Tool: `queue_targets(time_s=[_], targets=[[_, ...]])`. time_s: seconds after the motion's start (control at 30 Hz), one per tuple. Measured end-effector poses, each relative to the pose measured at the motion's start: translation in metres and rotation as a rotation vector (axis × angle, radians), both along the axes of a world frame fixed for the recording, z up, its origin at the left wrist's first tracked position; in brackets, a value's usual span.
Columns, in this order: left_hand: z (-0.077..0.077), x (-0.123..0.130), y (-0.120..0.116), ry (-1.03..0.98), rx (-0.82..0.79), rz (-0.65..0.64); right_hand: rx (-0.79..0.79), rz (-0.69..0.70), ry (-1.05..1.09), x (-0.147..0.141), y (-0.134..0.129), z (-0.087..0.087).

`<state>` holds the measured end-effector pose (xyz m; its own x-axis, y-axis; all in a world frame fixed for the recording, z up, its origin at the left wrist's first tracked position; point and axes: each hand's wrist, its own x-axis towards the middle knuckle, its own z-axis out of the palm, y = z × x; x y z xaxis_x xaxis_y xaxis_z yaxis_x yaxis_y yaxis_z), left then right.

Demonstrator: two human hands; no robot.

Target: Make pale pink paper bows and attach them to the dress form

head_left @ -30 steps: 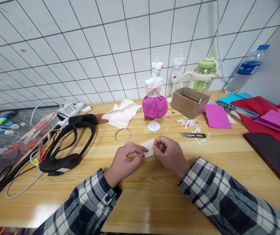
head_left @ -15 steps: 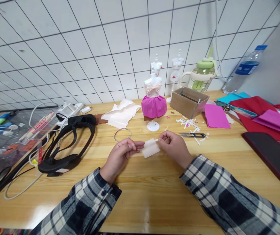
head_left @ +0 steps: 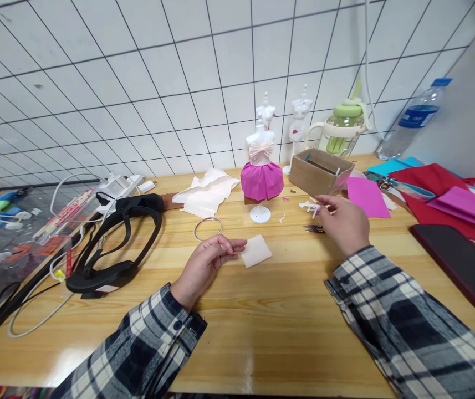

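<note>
My left hand is closed, pinching the left edge of a small pale pink rectangle, cloth or paper, just over the table. Off to the right, my right hand hovers at a pile of white paper strips. Its thumb and forefinger are close together, with what looks like a thin white strip between them. Beneath that hand lie thread snips, mostly hidden now. Behind the rectangle stands a small dress form in a pale pink bow top and a magenta skirt.
A metal ring and a crumpled pale sheet lie left of the dress form. A black headset is at far left. Rightward are a cardboard box, magenta sheet, red cloth and phone.
My right hand has left the pale pink rectangle with a white strip and moved right to the pile of strips, covering the snips. My left hand stays put with the rectangle.
</note>
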<state>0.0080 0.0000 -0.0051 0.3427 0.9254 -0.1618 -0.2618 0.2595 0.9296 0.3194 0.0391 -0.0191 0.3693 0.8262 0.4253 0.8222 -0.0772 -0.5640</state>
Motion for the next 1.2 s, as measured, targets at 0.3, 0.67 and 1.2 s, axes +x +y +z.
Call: queue_targets(time_s=[0.3, 0.67, 1.2], targets=[[-0.001, 0.001, 0.001, 0.012, 0.018, -0.010, 0.168, -0.068, 0.227, 0.003, 0.006, -0.004], [0.002, 0.003, 0.000, 0.021, 0.041, -0.010, 0.329, 0.004, 0.346, -0.014, -0.003, 0.001], [-0.002, 0.017, -0.013, -0.004, -0.017, -0.120, 0.262, 0.925, -0.004, -0.095, -0.051, 0.005]])
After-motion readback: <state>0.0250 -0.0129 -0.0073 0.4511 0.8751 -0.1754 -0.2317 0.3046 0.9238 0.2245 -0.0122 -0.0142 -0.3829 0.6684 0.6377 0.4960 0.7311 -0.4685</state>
